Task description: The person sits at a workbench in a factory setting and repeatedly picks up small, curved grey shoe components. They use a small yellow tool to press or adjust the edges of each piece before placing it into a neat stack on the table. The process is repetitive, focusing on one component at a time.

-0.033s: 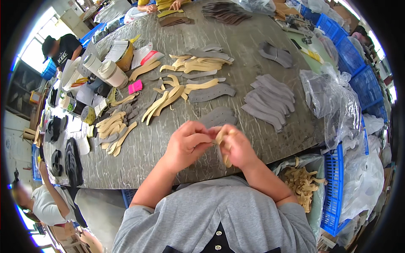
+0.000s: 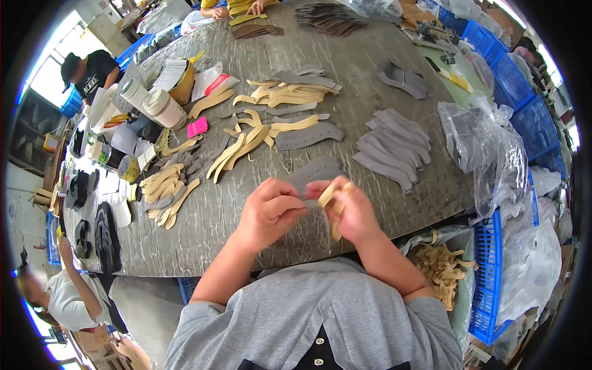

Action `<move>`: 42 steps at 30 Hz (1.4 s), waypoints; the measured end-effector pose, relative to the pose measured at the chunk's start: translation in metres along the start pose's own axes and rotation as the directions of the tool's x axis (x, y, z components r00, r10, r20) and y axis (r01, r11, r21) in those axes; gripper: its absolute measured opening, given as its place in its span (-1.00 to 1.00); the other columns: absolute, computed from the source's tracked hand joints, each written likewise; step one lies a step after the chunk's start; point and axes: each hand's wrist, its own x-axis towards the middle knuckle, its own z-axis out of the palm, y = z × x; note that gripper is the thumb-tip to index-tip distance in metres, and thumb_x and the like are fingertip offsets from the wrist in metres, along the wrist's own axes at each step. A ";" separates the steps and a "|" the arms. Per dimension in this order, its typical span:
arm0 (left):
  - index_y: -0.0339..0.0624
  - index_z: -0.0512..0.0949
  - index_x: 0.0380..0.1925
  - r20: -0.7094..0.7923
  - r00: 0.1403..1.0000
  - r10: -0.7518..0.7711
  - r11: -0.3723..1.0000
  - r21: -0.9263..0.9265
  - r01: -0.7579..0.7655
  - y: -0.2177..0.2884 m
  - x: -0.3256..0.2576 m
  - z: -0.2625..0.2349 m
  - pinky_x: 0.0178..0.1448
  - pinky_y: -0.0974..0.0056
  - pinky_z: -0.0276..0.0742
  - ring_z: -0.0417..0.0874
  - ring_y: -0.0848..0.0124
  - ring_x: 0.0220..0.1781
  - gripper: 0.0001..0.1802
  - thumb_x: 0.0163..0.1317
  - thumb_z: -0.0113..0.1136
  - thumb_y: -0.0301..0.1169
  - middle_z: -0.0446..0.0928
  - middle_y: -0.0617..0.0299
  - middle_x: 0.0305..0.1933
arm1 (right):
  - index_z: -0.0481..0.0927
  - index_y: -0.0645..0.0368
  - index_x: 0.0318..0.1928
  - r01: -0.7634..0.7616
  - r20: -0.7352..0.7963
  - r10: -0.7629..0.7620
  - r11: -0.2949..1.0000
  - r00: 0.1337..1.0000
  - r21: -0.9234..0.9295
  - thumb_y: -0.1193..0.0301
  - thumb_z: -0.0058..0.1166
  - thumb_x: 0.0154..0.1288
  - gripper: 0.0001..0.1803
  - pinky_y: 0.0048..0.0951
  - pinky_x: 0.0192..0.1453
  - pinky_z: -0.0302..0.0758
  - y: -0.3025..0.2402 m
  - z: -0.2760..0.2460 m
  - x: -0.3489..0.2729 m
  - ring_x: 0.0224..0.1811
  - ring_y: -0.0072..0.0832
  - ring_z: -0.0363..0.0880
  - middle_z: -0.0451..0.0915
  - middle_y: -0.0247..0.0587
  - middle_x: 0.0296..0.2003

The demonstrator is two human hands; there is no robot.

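Observation:
My right hand [image 2: 354,213] has its fingers closed round a tan curved strip [image 2: 327,196], whose lower end hangs below the fingers. A grey strip [image 2: 313,203] shows in the narrow gap between my hands, partly hidden. The fingers of my left hand [image 2: 270,213] are pinched together at that strip's left end. Just beyond my hands, grey curved pieces [image 2: 317,169] with small holes lie flat on the dark table [image 2: 240,246].
Tan strips [image 2: 290,92] and grey pieces lie in loose piles ahead and left. Stacked grey pieces [image 2: 394,148] are at right. White jars [image 2: 164,108] stand far left. A lined bin of tan scraps [image 2: 441,271] and a blue crate [image 2: 485,277] flank my right side.
My hands have moved slightly apart. The right hand has turned a little, so more of the tan strip shows.

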 end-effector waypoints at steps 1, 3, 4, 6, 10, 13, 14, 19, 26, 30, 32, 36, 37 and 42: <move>-0.15 0.62 -0.37 -0.027 1.000 -0.013 1.000 0.019 0.014 -0.003 -0.006 -0.005 -0.25 0.24 0.50 0.60 0.25 -0.30 -0.73 -0.11 0.45 -0.62 0.59 0.21 -0.30 | 0.46 0.12 -0.26 0.040 -0.150 -0.013 0.984 0.989 0.173 0.45 -0.20 0.40 -0.86 -0.56 -0.37 0.33 -0.007 -0.001 0.006 -0.48 -0.56 0.35 0.50 -0.29 -0.40; -0.17 0.63 -0.42 -0.121 0.989 -0.081 0.996 0.016 0.083 -0.009 -0.020 -0.009 -0.32 0.28 0.45 0.58 0.31 -0.36 -0.78 -0.08 0.43 -0.63 0.59 0.24 -0.34 | 0.45 0.05 -0.29 0.170 -0.260 -0.059 0.886 0.964 0.431 0.42 -0.22 0.42 -0.84 -0.51 -0.34 0.35 -0.015 -0.029 0.019 -0.51 -0.51 0.33 0.46 -0.31 -0.43; -0.19 0.62 -0.44 -0.145 0.972 -0.185 0.983 -0.023 0.184 -0.007 -0.024 -0.012 -0.35 0.32 0.42 0.55 0.38 -0.38 -0.79 -0.08 0.43 -0.65 0.58 0.24 -0.36 | 0.44 0.01 -0.31 0.224 -0.228 -0.118 0.820 0.967 0.526 0.41 -0.23 0.43 -0.84 -0.48 -0.31 0.36 -0.018 -0.062 0.025 -0.54 -0.49 0.31 0.42 -0.33 -0.47; -0.23 0.62 -0.49 -0.181 0.903 -0.390 0.920 -0.108 0.376 -0.008 -0.032 -0.017 -0.42 0.41 0.35 0.50 0.52 -0.43 -0.81 -0.06 0.43 -0.70 0.57 0.25 -0.40 | 0.43 -0.01 -0.31 0.345 -0.199 -0.283 0.816 0.938 0.464 0.41 -0.14 0.41 -0.89 -0.43 -0.26 0.38 -0.035 -0.091 0.021 -0.56 -0.54 0.26 0.32 -0.40 -0.52; -0.28 0.68 -0.44 -0.078 0.654 -0.753 0.658 -0.144 0.739 -0.017 -0.036 -0.026 -0.45 0.41 0.37 0.51 0.59 -0.50 -0.94 0.09 0.38 -0.53 0.60 0.30 -0.53 | 0.47 0.04 -0.24 0.414 -0.374 -0.372 0.909 0.849 0.036 0.43 0.03 0.38 -0.98 -0.55 -0.38 0.36 -0.054 -0.090 0.006 -0.58 -0.68 0.23 0.30 -0.49 -0.52; -0.31 0.68 -0.40 -0.014 0.598 -0.802 0.593 -0.145 0.792 -0.025 -0.033 -0.022 -0.44 0.42 0.38 0.48 0.62 -0.54 -0.88 0.13 0.37 -0.47 0.59 0.32 -0.57 | 0.51 0.11 -0.10 0.082 -0.298 -0.217 0.910 0.929 -0.407 0.52 0.26 0.22 -0.74 -0.73 -0.57 0.19 -0.046 -0.081 -0.005 -0.59 -0.77 0.27 0.39 -0.54 -0.48; -0.32 0.68 -0.40 0.004 0.595 -0.804 0.585 -0.173 0.792 -0.028 -0.032 -0.018 -0.44 0.42 0.38 0.48 0.62 -0.55 -0.88 0.13 0.37 -0.46 0.59 0.31 -0.57 | 0.52 0.12 -0.14 -0.019 -0.249 -0.098 0.903 0.964 -0.429 0.49 0.28 0.23 -0.76 -0.70 -0.49 0.24 -0.043 -0.077 -0.006 -0.53 -0.79 0.28 0.43 -0.53 -0.46; -0.33 0.68 -0.40 0.069 0.576 -0.815 0.546 -0.244 0.801 -0.039 -0.033 0.000 -0.44 0.42 0.39 0.49 0.62 -0.55 -0.85 0.13 0.37 -0.44 0.60 0.28 -0.57 | 0.54 0.15 -0.19 0.064 -0.116 -0.137 0.872 0.984 -0.485 0.47 0.29 0.24 -0.81 -0.68 -0.31 0.31 -0.012 -0.063 0.007 -0.38 -0.80 0.33 0.47 -0.53 -0.41; -0.34 0.67 -0.43 0.035 0.568 -0.822 0.567 -0.034 0.823 -0.058 -0.035 0.018 -0.43 0.41 0.44 0.53 0.59 -0.57 -0.86 0.12 0.36 -0.45 0.59 0.30 -0.58 | 0.56 0.25 -0.28 0.119 -0.094 -0.429 0.445 0.898 -0.888 0.51 0.29 0.15 -0.83 -0.39 -0.24 0.51 0.012 -0.072 0.032 -0.38 -0.37 0.62 0.65 -0.12 -0.42; -0.34 0.67 -0.44 0.032 0.572 -0.820 0.572 0.010 0.820 -0.065 -0.038 0.021 -0.43 0.39 0.46 0.54 0.57 -0.57 -0.84 0.11 0.36 -0.43 0.60 0.28 -0.58 | 0.56 0.25 -0.28 0.116 -0.083 -0.453 0.394 0.887 -0.912 0.53 0.28 0.13 -0.83 -0.31 -0.23 0.54 0.015 -0.071 0.034 -0.36 -0.19 0.68 0.66 0.00 -0.42; -0.34 0.67 -0.44 0.034 0.569 -0.822 0.569 0.014 0.822 -0.065 -0.038 0.021 -0.43 0.39 0.46 0.55 0.56 -0.57 -0.83 0.11 0.36 -0.42 0.60 0.27 -0.58 | 0.55 0.26 -0.29 0.108 -0.085 -0.454 0.383 0.887 -0.917 0.53 0.28 0.13 -0.83 -0.31 -0.24 0.54 0.015 -0.070 0.034 -0.35 -0.18 0.68 0.66 0.00 -0.42; -0.34 0.66 -0.45 0.033 0.565 -0.825 0.565 0.014 0.825 -0.063 -0.036 0.021 -0.43 0.40 0.47 0.56 0.56 -0.57 -0.83 0.11 0.36 -0.42 0.60 0.27 -0.58 | 0.54 0.27 -0.30 0.122 -0.073 -0.475 0.368 0.877 -0.922 0.54 0.27 0.14 -0.84 -0.29 -0.26 0.53 0.016 -0.068 0.034 -0.35 -0.15 0.67 0.65 0.00 -0.45; -0.34 0.66 -0.46 0.033 0.564 -0.825 0.565 0.014 0.825 -0.063 -0.036 0.021 -0.42 0.40 0.47 0.56 0.56 -0.57 -0.83 0.11 0.36 -0.42 0.60 0.27 -0.58 | 0.53 0.27 -0.31 0.136 -0.064 -0.486 0.365 0.871 -0.921 0.54 0.27 0.14 -0.84 -0.29 -0.27 0.53 0.016 -0.068 0.034 -0.36 -0.14 0.67 0.64 -0.01 -0.46; -0.31 0.68 -0.42 0.025 0.579 -0.815 0.578 0.088 0.811 -0.056 -0.030 0.020 -0.29 0.24 0.56 0.66 0.32 -0.47 -0.80 0.09 0.35 -0.36 0.65 0.03 -0.50 | 0.52 0.21 -0.37 0.096 0.077 -0.536 0.006 0.840 -0.995 0.51 0.23 0.17 -0.88 -0.20 -0.33 0.53 0.022 -0.062 0.032 -0.43 -0.08 0.59 0.55 -0.11 -0.36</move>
